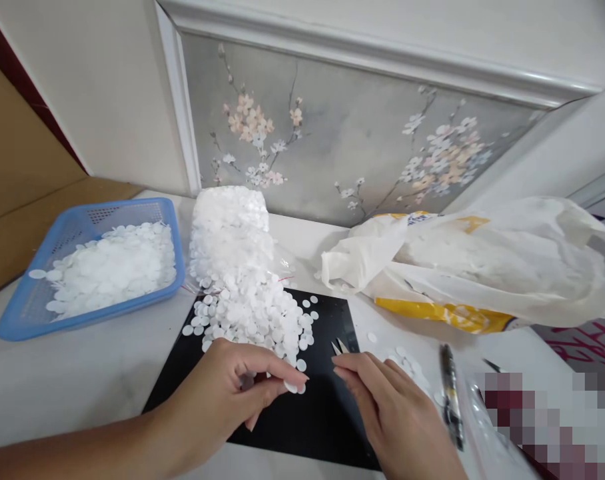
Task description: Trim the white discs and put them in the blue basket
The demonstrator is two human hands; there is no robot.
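Between the thumb and fingertips of my left hand point(247, 380) is a small white disc point(290, 387); another disc shows right beside it. My right hand point(395, 407) pinches a pair of pointed tweezers point(339, 347), whose two slim tips stand slightly apart, clear of any disc. Both hands are above a black board point(307, 427). A heap of loose white discs point(262, 310) covers the board's far part, just beyond my left hand. It spills from a clear plastic bag point(230, 227) packed with more of them.
At the left stands a blue basket point(180, 267) with many discs inside. A white and yellow plastic bag point(482, 267) lies at the back right. Near my right hand are scattered discs point(407, 363) and a dark pen point(451, 393). A framed floral panel point(342, 133) closes off the back.
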